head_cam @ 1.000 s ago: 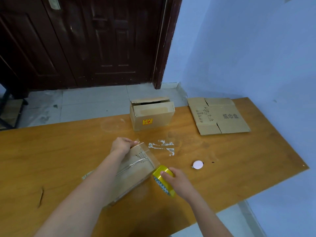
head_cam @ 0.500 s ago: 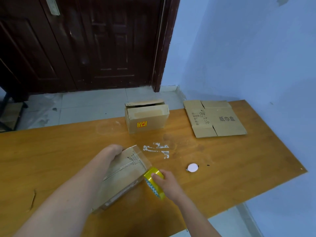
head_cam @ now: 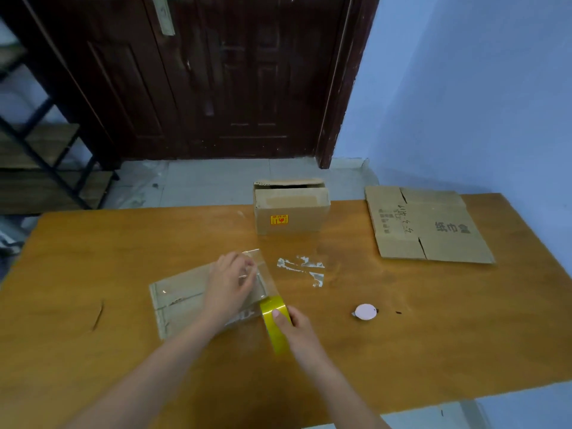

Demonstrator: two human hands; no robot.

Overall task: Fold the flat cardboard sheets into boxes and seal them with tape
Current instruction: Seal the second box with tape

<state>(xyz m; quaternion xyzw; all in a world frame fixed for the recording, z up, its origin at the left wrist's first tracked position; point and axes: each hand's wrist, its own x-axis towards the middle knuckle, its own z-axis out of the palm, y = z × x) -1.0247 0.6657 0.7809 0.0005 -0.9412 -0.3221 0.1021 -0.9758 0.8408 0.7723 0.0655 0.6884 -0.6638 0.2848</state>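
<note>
A small cardboard box (head_cam: 182, 300) lies on the wooden table (head_cam: 433, 320) in front of me, with clear tape stretched over its right end. My left hand (head_cam: 230, 281) rests on top of the box, fingers pressing the tape strip down. My right hand (head_cam: 294, 325) grips a yellow tape roll (head_cam: 272, 317) just off the box's right corner, with the tape running from roll to box. A folded box (head_cam: 291, 209) with a yellow sticker stands at the table's far edge. A flat cardboard sheet (head_cam: 427, 226) with printed characters lies at the far right.
A small white round disc (head_cam: 365, 311) lies right of my hands. White tape residue (head_cam: 301, 267) marks the table beyond the box. A dark wooden door (head_cam: 216, 75), a tiled floor and a blue wall (head_cam: 479, 88) lie beyond; a metal shelf stands at left.
My left hand slid from the box's far end onto its top. The right hand has drawn the roll down past the box's right corner. The camera has shifted.
</note>
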